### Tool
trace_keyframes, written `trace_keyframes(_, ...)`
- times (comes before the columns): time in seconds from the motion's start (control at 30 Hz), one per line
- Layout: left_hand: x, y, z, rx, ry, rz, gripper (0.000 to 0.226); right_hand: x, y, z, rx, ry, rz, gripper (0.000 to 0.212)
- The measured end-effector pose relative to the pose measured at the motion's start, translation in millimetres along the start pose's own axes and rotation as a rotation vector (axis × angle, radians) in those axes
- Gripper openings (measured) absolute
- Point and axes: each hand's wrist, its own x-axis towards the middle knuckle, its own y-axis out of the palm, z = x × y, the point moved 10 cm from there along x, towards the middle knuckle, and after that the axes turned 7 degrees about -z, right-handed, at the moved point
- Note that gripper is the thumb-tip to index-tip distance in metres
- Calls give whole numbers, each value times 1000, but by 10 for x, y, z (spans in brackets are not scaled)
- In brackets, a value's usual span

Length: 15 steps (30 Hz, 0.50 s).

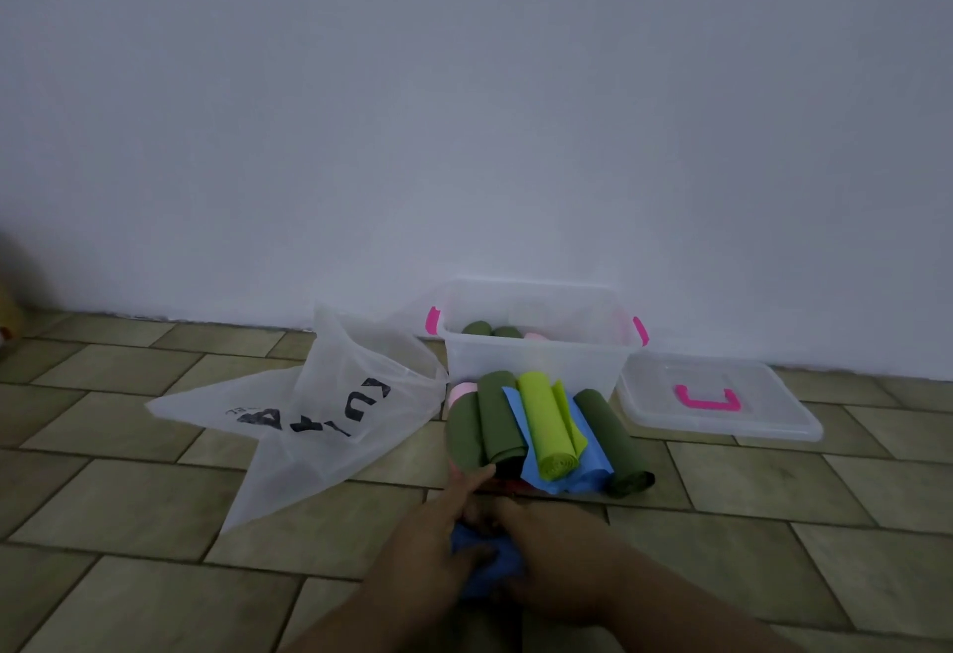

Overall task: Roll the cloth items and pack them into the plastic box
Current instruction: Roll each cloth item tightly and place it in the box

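A clear plastic box (536, 366) with pink handles stands against the wall and holds two dark green rolls (490, 329) and a pink one. In front of it lies a pile of rolled cloths: dark green (497, 425), lime green (546, 425), light blue (588, 472) and another dark green roll (613, 441). Low in the view, my left hand (438, 534) and my right hand (552, 554) both grip a blue cloth (485, 565) bunched between them on the floor. My left index finger points toward the pile.
The box's clear lid (722, 425) with a pink handle lies on the tiled floor to the right of the box. A large translucent plastic bag (319, 410) with black lettering sprawls to the left. A white wall closes off the back.
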Motion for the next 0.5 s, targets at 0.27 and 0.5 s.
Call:
trace_keyframes(0.27,513,-125,-464,158,80,259,37,15,-272,-72,44,109,249,44)
trace_keyframes(0.5,1822,-873,-641,243,29,-253,49,577,-1844,-1232,589,468,-193,12)
